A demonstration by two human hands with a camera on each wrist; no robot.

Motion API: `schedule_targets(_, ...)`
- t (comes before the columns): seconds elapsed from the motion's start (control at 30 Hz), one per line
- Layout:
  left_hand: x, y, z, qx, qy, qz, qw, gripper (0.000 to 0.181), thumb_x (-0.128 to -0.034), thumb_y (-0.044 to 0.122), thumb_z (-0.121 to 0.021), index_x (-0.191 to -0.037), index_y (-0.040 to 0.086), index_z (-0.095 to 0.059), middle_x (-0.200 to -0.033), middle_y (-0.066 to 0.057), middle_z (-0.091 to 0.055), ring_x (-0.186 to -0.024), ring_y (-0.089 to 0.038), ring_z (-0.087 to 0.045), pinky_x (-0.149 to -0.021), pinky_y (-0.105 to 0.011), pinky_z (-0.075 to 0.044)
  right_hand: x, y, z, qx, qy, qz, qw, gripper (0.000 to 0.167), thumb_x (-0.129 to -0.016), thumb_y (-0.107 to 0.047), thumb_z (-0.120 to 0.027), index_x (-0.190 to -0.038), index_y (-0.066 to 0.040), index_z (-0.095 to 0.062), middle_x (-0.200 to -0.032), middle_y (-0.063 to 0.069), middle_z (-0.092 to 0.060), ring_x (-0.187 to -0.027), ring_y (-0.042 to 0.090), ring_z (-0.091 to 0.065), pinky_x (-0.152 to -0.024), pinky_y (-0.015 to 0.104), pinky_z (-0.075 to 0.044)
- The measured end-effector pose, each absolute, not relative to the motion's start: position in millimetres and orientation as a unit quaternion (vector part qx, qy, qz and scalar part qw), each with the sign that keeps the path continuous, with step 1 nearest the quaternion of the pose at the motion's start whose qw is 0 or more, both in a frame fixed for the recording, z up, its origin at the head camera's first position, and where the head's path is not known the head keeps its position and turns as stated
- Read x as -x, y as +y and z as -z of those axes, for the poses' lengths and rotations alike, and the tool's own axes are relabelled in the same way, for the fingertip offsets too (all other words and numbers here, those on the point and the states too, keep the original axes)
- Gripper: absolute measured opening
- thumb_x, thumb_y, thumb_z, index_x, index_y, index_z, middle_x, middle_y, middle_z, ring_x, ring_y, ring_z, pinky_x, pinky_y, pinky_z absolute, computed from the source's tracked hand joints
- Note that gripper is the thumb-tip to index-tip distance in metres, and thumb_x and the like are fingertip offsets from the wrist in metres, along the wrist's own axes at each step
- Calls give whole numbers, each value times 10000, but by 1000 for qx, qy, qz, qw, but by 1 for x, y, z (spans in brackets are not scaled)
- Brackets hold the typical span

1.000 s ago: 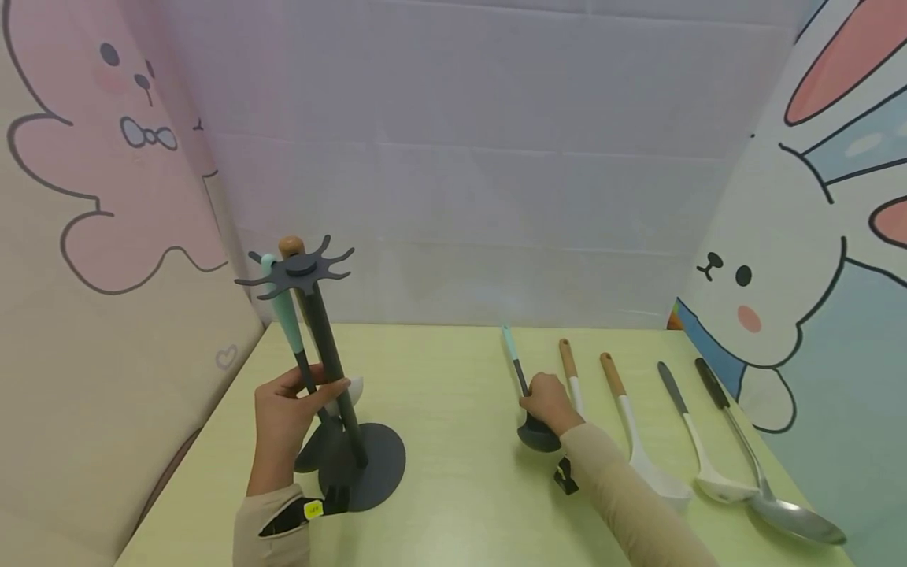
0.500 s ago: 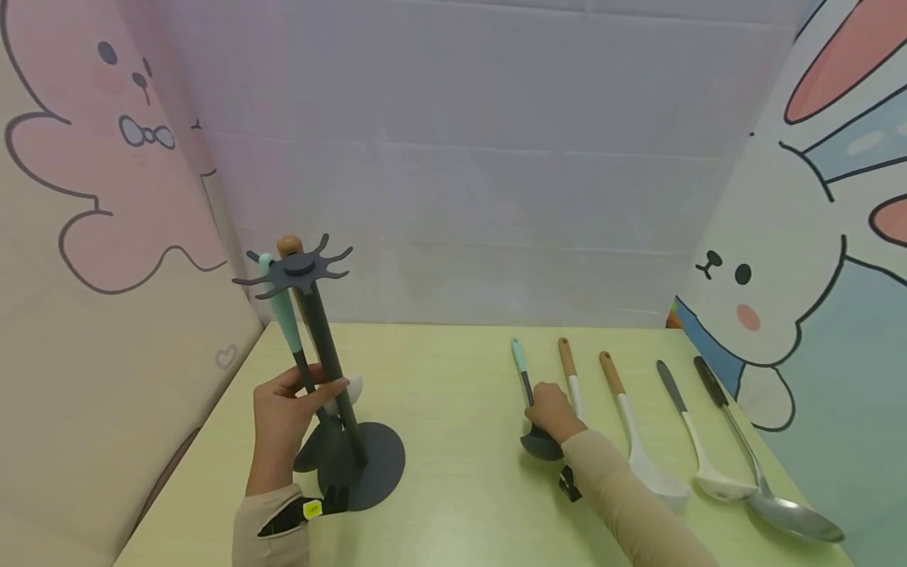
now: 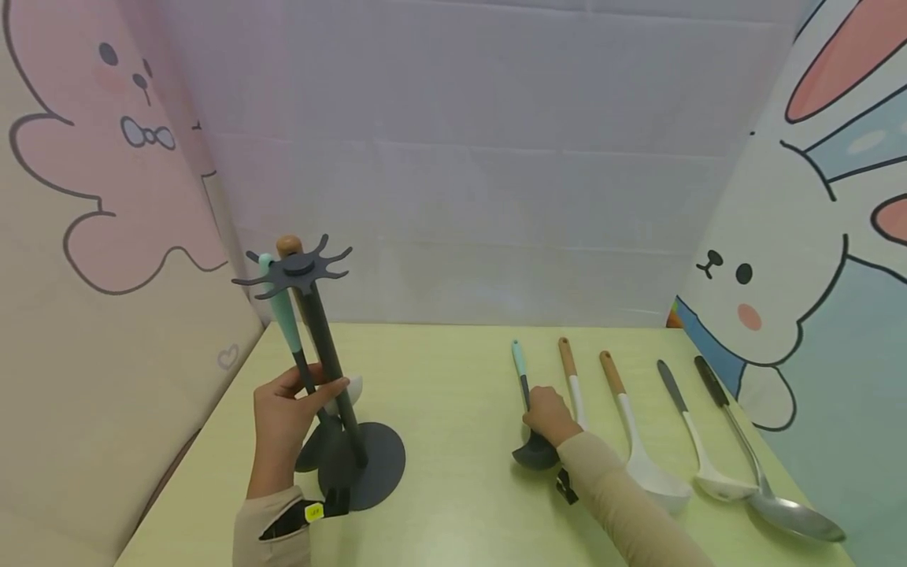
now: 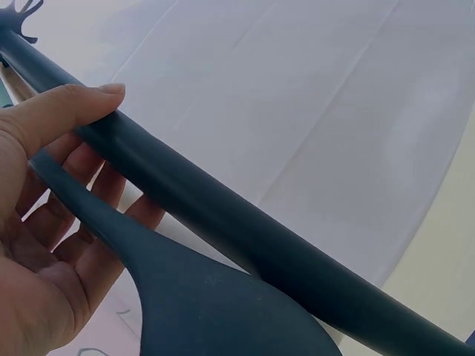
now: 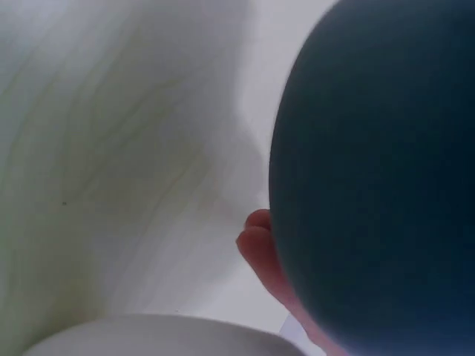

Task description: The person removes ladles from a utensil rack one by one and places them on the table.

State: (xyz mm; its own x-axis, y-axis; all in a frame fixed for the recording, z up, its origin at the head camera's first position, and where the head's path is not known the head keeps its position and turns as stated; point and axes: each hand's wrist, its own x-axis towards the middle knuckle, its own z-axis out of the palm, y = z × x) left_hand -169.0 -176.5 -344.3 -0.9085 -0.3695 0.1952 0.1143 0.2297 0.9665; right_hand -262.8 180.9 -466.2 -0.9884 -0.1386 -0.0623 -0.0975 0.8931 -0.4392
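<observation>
My left hand point(image 3: 283, 425) grips the pole point(image 4: 208, 200) of a dark utensil stand point(image 3: 300, 268), its thumb on the front and fingers behind. From the stand's hooks hangs a utensil with a turquoise handle point(image 3: 286, 319); its broad dark head point(image 4: 215, 304) lies beside the pole, the neck passing within the left hand. A wooden-handled utensil point(image 3: 289, 246) hangs behind, its white head partly hidden. My right hand point(image 3: 549, 413) holds a turquoise-handled ladle point(image 3: 520, 358) low at the table by its dark neck. The ladle's dark bowl point(image 5: 378, 163) covers most of that hand in the right wrist view.
Right of the ladle lie a wooden-handled white utensil point(image 3: 568, 358), a white turner point(image 3: 655, 476), a grey-handled white ladle point(image 3: 719, 482) and a metal ladle point(image 3: 797, 516). The stand's round base point(image 3: 383, 465) sits on the table's left side. A pale wall point(image 3: 468, 197) closes the back.
The right hand has shifted slightly toward me with the ladle, and the ladle has turned so its bowl swings left. The left hand and the stand stay put.
</observation>
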Motion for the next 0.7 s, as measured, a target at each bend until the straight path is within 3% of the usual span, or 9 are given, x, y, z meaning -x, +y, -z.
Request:
schedule_targets(0.1,167,-174,344,-86,-763,606,209,262,-791,58,-837,-987,-67,-716,-788,127,-696,-929,-136,-590,-787,-357,-429,262,182,469,59,973,219,49,107,-784,47,-647,-730,22,-557,-661,82,-535,-580,204,-517,-534,349,-486)
schedule_targets(0.37,163,-161,347,-90,-771,564,282,318,-794,73,-839,-1077,-15,-724,-809,169,-674,-840,10,-613,-688,-150,-490,259,183,474,56,974,214,56,107,-787,52,-632,-728,17,-550,-675,90,-531,-587,214,-511,-528,350,-471)
schedule_targets(0.6,164,-154,357,1,-750,515,415,589,-718,-57,-848,-1264,-38,-629,-857,-172,-697,-713,96,-607,-648,-87,-487,255,183,473,51,975,205,66,93,-798,30,-636,-755,12,-556,-694,89,-529,-592,219,-506,-518,338,-449)
schedule_targets(0.7,165,-152,360,22,-742,490,457,679,-687,-95,-846,-1309,-65,-577,-871,-210,-694,-726,124,-600,-640,-70,-475,254,183,470,43,976,202,76,91,-805,5,-652,-764,12,-571,-702,97,-546,-601,231,-531,-523,353,-464)
